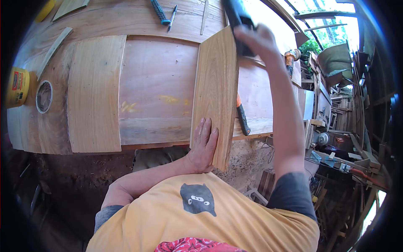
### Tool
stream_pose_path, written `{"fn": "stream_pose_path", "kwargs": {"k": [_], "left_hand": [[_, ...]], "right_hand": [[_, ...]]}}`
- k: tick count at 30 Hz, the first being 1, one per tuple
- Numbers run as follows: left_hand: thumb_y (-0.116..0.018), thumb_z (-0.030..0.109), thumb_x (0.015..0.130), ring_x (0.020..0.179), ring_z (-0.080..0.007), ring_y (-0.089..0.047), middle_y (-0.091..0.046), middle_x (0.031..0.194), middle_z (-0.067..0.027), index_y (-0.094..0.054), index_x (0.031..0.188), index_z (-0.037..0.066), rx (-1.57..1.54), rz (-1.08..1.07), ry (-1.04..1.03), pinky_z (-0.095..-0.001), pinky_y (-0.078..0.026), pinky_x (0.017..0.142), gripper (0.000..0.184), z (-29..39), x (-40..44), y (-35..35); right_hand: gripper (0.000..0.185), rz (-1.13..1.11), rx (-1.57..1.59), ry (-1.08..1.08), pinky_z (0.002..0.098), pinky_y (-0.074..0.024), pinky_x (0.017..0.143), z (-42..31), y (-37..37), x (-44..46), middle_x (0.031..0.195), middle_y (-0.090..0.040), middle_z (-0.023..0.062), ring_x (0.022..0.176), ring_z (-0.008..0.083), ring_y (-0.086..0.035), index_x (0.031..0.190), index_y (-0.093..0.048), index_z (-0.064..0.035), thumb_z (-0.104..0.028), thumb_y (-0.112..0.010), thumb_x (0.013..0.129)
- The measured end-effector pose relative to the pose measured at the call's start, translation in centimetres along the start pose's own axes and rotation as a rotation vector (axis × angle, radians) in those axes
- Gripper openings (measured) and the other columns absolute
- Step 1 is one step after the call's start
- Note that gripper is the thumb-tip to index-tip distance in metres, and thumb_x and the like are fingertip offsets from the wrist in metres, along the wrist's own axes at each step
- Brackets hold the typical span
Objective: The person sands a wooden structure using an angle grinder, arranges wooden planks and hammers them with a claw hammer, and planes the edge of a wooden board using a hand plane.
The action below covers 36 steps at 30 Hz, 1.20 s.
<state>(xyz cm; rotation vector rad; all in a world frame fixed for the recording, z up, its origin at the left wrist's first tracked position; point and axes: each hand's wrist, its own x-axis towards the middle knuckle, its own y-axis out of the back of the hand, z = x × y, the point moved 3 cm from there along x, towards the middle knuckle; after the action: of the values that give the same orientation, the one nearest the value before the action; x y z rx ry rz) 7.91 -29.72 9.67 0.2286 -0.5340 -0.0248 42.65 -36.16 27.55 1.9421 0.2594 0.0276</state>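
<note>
A long wooden board [215, 84] lies across the workbench, its near end close to my body. On the near end of this board rests my left hand [204, 145], fingers spread and pressing on its face. My right hand [258, 40] is at the board's far right edge, wrapped round a dark tool [241, 25] that is blurred by motion, its kind unclear. Just right of the board, an orange and black handle [242, 115] lies on the bench, partly hidden by the board.
Another flat board [96, 92] lies on the workbench [155, 130] at left, near a yellow tub [17, 87] and a round container [44, 96]. A pen [172, 19] and a blue-handled tool [159, 11] lie at the back. An orange tool [289, 63] stands at right.
</note>
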Motion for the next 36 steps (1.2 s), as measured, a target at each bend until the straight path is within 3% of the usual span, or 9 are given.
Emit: {"fn": "stream_pose_path", "kwargs": {"k": [6, 13, 15, 17, 20, 27, 28, 34, 36], "left_hand": [[-0.077, 0.026, 0.080, 0.148, -0.0710, -0.016, -0.012, 0.162, -0.0484, -0.015, 0.159, -0.013, 0.019, 0.014, -0.017, -0.0749, -0.020, 0.120, 0.108, -1.3, -0.5, -0.9], [-0.075, 0.029, 0.088, 0.150, -0.0680, -0.012, -0.010, 0.160, -0.0486, -0.007, 0.158, -0.019, 0.005, -0.145, 0.064, -0.0694, -0.012, 0.125, 0.109, -0.1, 0.0, 0.1], [-0.074, 0.033, 0.090, 0.151, -0.0647, -0.016, -0.018, 0.161, -0.0438, -0.012, 0.158, -0.015, -0.005, -0.043, -0.005, -0.0694, -0.013, 0.125, 0.103, -0.6, -0.2, -0.3], [-0.073, 0.033, 0.090, 0.152, -0.0628, -0.016, -0.020, 0.161, -0.0413, -0.015, 0.159, -0.014, -0.011, 0.040, -0.054, -0.0691, -0.013, 0.125, 0.101, -0.9, -0.4, -0.7], [-0.073, 0.027, 0.088, 0.153, -0.0622, -0.013, -0.016, 0.163, -0.0411, -0.014, 0.160, -0.013, -0.024, 0.015, -0.052, -0.0682, -0.013, 0.125, 0.102, -0.9, -0.6, -0.6], [-0.073, 0.015, 0.081, 0.155, -0.0608, -0.007, -0.007, 0.166, -0.0407, -0.012, 0.162, -0.011, -0.053, -0.045, -0.048, -0.0661, -0.012, 0.126, 0.105, -0.7, -0.6, -0.8], [-0.072, 0.012, 0.082, 0.154, -0.0635, -0.003, -0.004, 0.162, -0.0473, 0.003, 0.161, -0.015, 0.017, -0.136, -0.041, -0.0675, -0.010, 0.125, 0.113, -0.1, -0.1, -0.4], [-0.080, 0.032, 0.080, 0.150, -0.0678, -0.008, -0.010, 0.165, -0.0412, -0.016, 0.163, -0.007, -0.063, -0.097, -0.081, -0.0706, -0.011, 0.124, 0.112, -0.4, 0.6, -0.3], [-0.077, 0.037, 0.081, 0.151, -0.0641, -0.013, -0.018, 0.163, -0.0375, -0.041, 0.157, 0.002, 0.172, -0.274, -0.099, -0.0722, -0.011, 0.123, 0.091, -1.0, 0.3, -1.6]], "right_hand": [[0.070, 0.064, 0.036, 0.051, 0.0316, -0.0554, 0.068, 0.8, -0.5, 5.9, 0.083, -0.072, 0.0119, 0.078, 0.0175, -0.071, 0.096, -0.073, 0.0053, -0.061, -0.080, 0.075], [0.064, 0.156, 0.045, 0.011, 0.0351, -0.0557, 0.069, 0.9, -2.7, -17.2, 0.087, -0.071, 0.0125, 0.077, 0.0179, -0.067, 0.101, -0.068, 0.0068, -0.048, -0.085, 0.075], [0.062, 0.063, 0.124, -0.190, 0.0414, -0.0553, 0.073, 0.0, -3.3, -25.4, 0.086, -0.069, 0.0211, 0.079, 0.0294, -0.068, 0.099, -0.062, 0.0073, -0.041, -0.085, 0.068], [0.042, 0.087, 0.114, -0.085, 0.0380, -0.0485, 0.068, -1.3, -3.4, -32.9, 0.081, -0.056, 0.0075, 0.076, 0.0175, -0.054, 0.093, -0.056, 0.0001, -0.023, -0.084, 0.073], [0.042, 0.029, 0.103, -0.071, 0.0365, -0.0460, 0.069, -1.3, -4.0, -40.3, 0.084, -0.052, 0.0091, 0.076, 0.0197, -0.051, 0.095, -0.054, -0.0021, -0.021, -0.082, 0.069], [0.052, 0.234, -0.079, -0.126, 0.0389, -0.0543, 0.068, -1.6, -3.6, -31.0, 0.081, -0.069, 0.0185, 0.074, 0.0245, -0.067, 0.095, -0.063, 0.0056, -0.037, -0.085, 0.072], [0.056, 0.302, -0.213, -0.059, 0.0368, -0.0556, 0.067, -1.2, -3.1, -28.3, 0.080, -0.070, 0.0167, 0.074, 0.0210, -0.068, 0.097, -0.065, 0.0069, -0.041, -0.084, 0.073], [0.046, 0.141, 0.048, 0.007, 0.0374, -0.0498, 0.064, -1.0, -4.2, -34.3, 0.080, -0.059, 0.0096, 0.070, 0.0192, -0.054, 0.098, -0.058, -0.0004, -0.026, -0.085, 0.071], [0.052, 0.028, 0.061, 0.049, 0.0437, -0.0545, 0.071, -1.6, -3.7, -38.5, 0.087, -0.061, 0.0191, 0.077, 0.0364, -0.066, 0.098, -0.058, -0.0001, -0.031, -0.087, 0.068]]}}
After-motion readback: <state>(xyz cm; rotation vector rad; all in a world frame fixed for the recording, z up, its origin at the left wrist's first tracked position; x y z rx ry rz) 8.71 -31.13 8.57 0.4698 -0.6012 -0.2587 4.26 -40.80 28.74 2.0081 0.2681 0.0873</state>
